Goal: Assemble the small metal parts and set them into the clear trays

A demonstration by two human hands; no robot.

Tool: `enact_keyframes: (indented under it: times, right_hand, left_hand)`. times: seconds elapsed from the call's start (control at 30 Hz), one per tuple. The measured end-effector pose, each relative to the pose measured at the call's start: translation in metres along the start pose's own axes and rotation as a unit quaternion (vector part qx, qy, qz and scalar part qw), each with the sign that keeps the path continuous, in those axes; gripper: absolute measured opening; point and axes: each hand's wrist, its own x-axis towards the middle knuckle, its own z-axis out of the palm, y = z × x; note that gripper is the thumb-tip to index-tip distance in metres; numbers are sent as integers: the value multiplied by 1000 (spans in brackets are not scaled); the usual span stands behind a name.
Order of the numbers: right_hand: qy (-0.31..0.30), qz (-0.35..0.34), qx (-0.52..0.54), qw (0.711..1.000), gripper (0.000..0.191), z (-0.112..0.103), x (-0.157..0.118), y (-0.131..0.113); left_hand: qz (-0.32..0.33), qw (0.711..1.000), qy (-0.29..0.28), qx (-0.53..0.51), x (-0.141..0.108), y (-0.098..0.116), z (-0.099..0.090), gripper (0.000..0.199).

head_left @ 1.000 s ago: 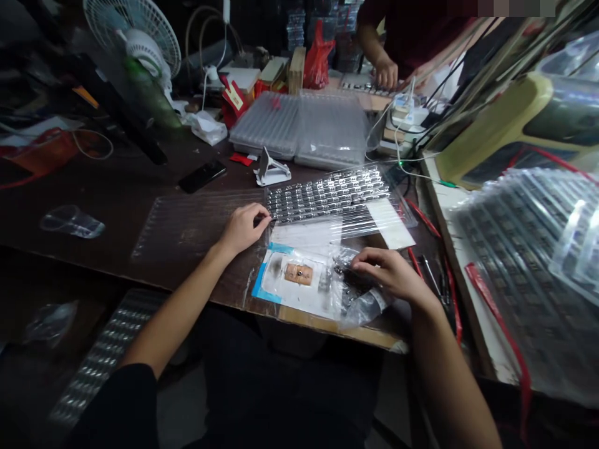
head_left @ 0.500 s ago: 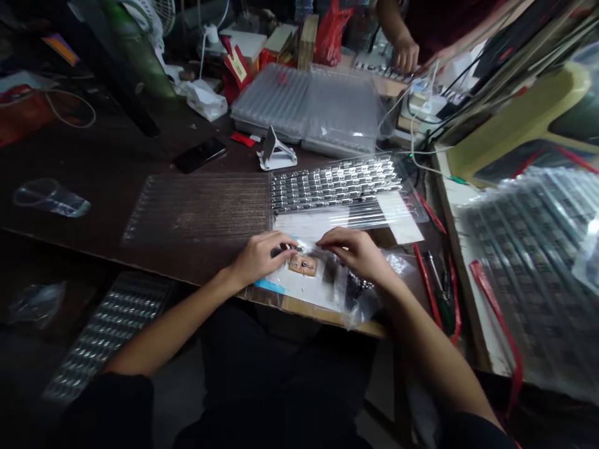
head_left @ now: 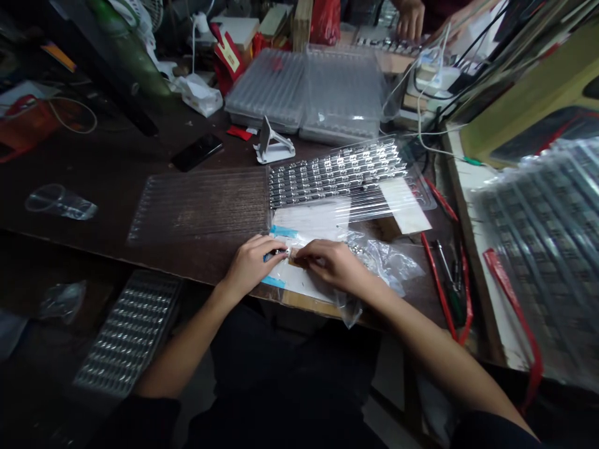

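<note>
My left hand (head_left: 250, 265) is closed in a pinch at the table's front edge, with a small dark and shiny metal part (head_left: 279, 252) at its fingertips. Close beside it, my right hand (head_left: 330, 263) has its thumb and fingers pressed together over a small brown block (head_left: 296, 258), which they partly cover. Whatever sits between the right fingertips is too small to make out. Under both hands lies a white sheet (head_left: 306, 284) with blue tape (head_left: 274, 282). Near my right wrist, a clear plastic bag (head_left: 393, 265) holds small shiny pieces.
Behind my hands, a clear tray (head_left: 327, 171) holds rows of shiny metal parts. A phone (head_left: 197, 152), a white stand (head_left: 276, 146) and stacked clear trays (head_left: 344, 93) lie farther back. At right are red-handled pliers (head_left: 463, 293). Another person's hand (head_left: 412, 20) works at the back.
My right hand has moved left and down, onto the brown block. My left hand stays close by with the small part. The head view has shifted slightly.
</note>
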Motion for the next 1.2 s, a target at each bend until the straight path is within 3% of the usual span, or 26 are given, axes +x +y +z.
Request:
enact_keyframes:
  times: [0.17, 0.3, 0.47, 0.63, 0.83, 0.93, 1.03, 1.2]
  right_hand:
    - [-82, -6, -179, 980, 26, 8, 1, -13]
    - [-105, 14, -176, 979, 28, 3, 4, -17]
    - [-76, 91, -137, 983, 19, -41, -14, -14]
    - [-88, 238, -230, 940, 11, -81, -42, -5]
    - [20, 228, -229, 946, 18, -105, -62, -3]
    - [16, 202, -174, 964, 29, -102, -87, -14]
    - [-2, 203, -160, 966, 51, -84, -116, -17]
    - [36, 228, -184, 956, 26, -64, -129, -8]
  left_hand:
    - [-12, 999, 22, 20, 2, 3, -1, 11]
    - [-36, 998, 48, 35, 5, 10, 0, 11]
    - [-25, 999, 31, -23, 8, 18, 6, 10]
    - [-9, 998, 11, -62, 10, 20, 9, 9]
    - [-28, 996, -1, -87, 12, 21, 11, 10]
    - [-26, 996, -3, -88, 10, 21, 12, 12]
    - [-10, 996, -2, -94, 10, 21, 13, 12]
    - [-11, 997, -9, -82, 11, 19, 13, 11]
